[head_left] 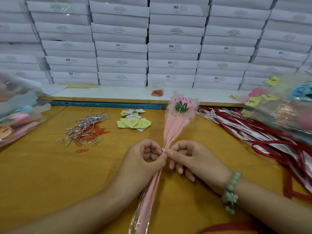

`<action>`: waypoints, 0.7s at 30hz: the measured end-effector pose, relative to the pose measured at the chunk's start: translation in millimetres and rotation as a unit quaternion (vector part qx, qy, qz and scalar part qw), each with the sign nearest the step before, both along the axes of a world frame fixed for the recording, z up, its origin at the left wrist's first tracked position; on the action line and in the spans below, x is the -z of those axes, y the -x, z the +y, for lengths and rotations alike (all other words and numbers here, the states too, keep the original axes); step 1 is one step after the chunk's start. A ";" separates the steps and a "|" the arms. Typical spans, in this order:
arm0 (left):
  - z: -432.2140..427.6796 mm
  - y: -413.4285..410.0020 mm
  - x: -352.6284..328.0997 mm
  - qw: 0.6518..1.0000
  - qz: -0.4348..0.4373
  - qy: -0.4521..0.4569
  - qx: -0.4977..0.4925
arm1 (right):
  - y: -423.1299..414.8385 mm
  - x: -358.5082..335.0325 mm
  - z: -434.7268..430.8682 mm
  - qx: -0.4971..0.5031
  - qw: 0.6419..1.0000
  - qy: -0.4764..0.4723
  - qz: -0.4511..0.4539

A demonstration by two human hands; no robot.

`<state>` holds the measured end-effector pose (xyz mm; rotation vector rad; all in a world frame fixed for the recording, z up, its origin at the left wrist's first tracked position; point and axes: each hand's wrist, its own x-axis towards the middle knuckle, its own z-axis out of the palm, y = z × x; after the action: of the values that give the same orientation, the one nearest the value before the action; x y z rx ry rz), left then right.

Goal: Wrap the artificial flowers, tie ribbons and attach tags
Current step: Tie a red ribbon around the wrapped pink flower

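Observation:
A pink artificial flower in a clear and pink wrapper printed "LOVE YOU" stands tilted over the wooden table, its tail running down toward me. A thin silver wire tie circles the wrapper's narrow neck. My left hand pinches the tie from the left, fingers curled. From the right, my right hand pinches the neck and the tie's other end.
Silver wire ties and red paper clips lie in a heap at left. Yellow and white tags sit in the middle, red and white ribbons at right. Wrapped flowers lie at both sides. White boxes are stacked behind.

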<state>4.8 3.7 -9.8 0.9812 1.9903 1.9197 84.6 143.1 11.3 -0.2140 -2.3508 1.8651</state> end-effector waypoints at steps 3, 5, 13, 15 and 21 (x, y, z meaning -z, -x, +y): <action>-0.6 -1.3 -0.9 1.000 0.007 0.003 0.006 | 0.2 1.0 1.7 -0.011 1.000 0.018 0.000; -0.7 -2.0 -1.4 1.000 0.009 0.004 0.011 | 0.3 3.5 2.0 -0.014 1.000 0.019 0.012; -3.0 -1.4 -1.2 0.999 0.040 0.022 0.019 | 2.0 9.2 4.3 -0.015 0.998 0.049 0.045; -4.1 -2.0 -2.0 0.998 0.056 0.025 0.024 | 1.8 9.7 4.9 -0.017 0.997 0.057 0.049; -4.4 -3.3 -3.1 0.998 0.062 0.014 0.021 | 2.3 10.5 5.2 -0.019 0.996 0.069 0.058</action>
<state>8.1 -0.8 -6.7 1.1525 2.0397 1.8457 82.3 148.3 0.8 -0.0723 -2.1675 2.0021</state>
